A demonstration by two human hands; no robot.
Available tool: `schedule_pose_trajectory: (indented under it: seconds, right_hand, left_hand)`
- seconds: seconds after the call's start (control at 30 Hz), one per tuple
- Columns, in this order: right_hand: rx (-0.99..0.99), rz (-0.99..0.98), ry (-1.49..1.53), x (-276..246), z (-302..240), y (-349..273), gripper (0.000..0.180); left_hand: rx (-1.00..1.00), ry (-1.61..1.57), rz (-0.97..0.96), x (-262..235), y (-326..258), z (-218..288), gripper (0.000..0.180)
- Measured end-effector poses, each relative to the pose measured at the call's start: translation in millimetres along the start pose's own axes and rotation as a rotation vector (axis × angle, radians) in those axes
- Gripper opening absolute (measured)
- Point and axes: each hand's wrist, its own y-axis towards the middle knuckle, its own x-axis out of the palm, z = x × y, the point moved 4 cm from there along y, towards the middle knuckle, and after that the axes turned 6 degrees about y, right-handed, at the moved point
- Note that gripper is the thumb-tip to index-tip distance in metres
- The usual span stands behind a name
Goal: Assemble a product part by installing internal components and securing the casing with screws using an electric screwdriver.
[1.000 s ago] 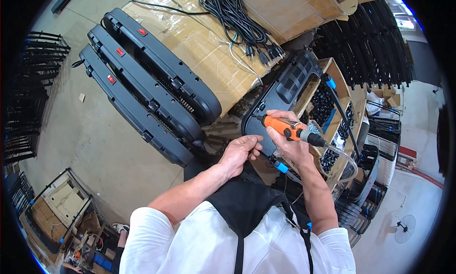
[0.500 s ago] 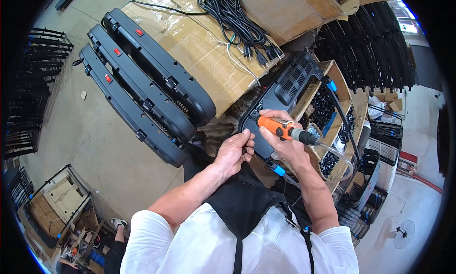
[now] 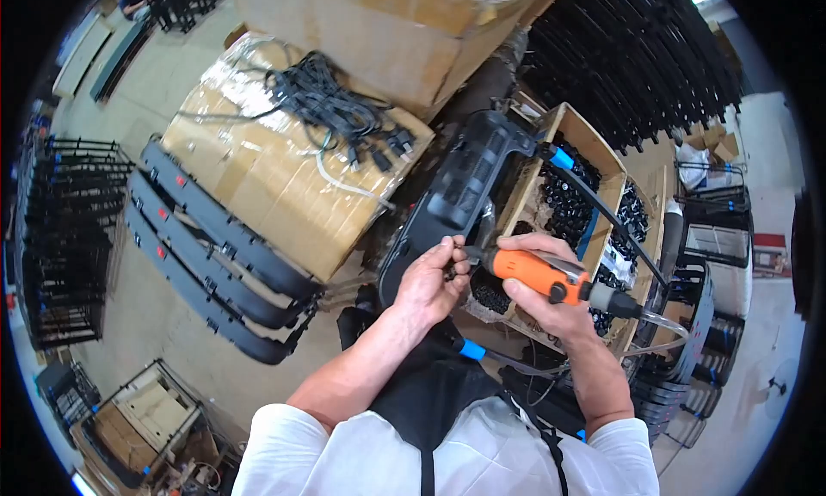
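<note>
An orange air screwdriver (image 3: 535, 274) with a clear hose at its rear is gripped in my right hand (image 3: 564, 314). It lies nearly level, its bit end pointing left at the fingertips of my left hand (image 3: 428, 283). Those left fingers are pinched together by the bit, and whatever they hold is too small to make out. Just beyond both hands lies a black plastic housing (image 3: 423, 229) with a raised vented cover (image 3: 465, 173). Black bars with blue end sleeves (image 3: 561, 158) stretch along its right side.
A wooden bin (image 3: 621, 173) holding many small black parts stands on the right. Coiled black power cords (image 3: 323, 100) lie on a taped cardboard box (image 3: 245, 178) ahead. Three black housings (image 3: 202, 242) with red switches stand at left. Racks of black frames (image 3: 628, 57) rise at far right.
The screwdriver has come off the housing's edge and swung to the right, its bit now beside my left fingertips. My left fingers stay pinched. The whole view has shifted.
</note>
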Motion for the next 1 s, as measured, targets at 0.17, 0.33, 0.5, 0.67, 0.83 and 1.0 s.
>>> schedule_pose_trajectory:
  seconds: [0.17,0.33,0.5,0.67,0.83,1.0]
  right_hand:
    - [0.008,0.129,-0.074,-99.2,1.6,0.9,0.052]
    - [0.046,0.197,-0.073,-169.4,22.4,18.9,0.052]
    - [0.018,0.290,0.058,-211.7,58.3,62.8,0.053]
    - [0.067,0.348,0.130,-230.7,84.6,115.7,0.054]
    - [0.015,0.320,0.049,-225.9,99.9,145.6,0.052]
    - [0.053,0.272,-0.006,-217.3,104.9,160.2,0.051]
  left_hand:
    - [-0.145,0.112,-0.041,75.4,63.3,-38.6,0.023]
    - [-0.196,0.115,-0.035,119.5,138.7,-72.9,0.024]
    - [-0.110,0.081,-0.033,147.7,201.9,-71.3,0.026]
    - [-0.018,0.296,0.124,149.7,214.3,-73.1,0.034]
    - [-0.037,0.333,0.044,127.2,209.5,-64.1,0.032]
    - [-0.028,0.434,0.020,112.6,212.1,-54.9,0.028]
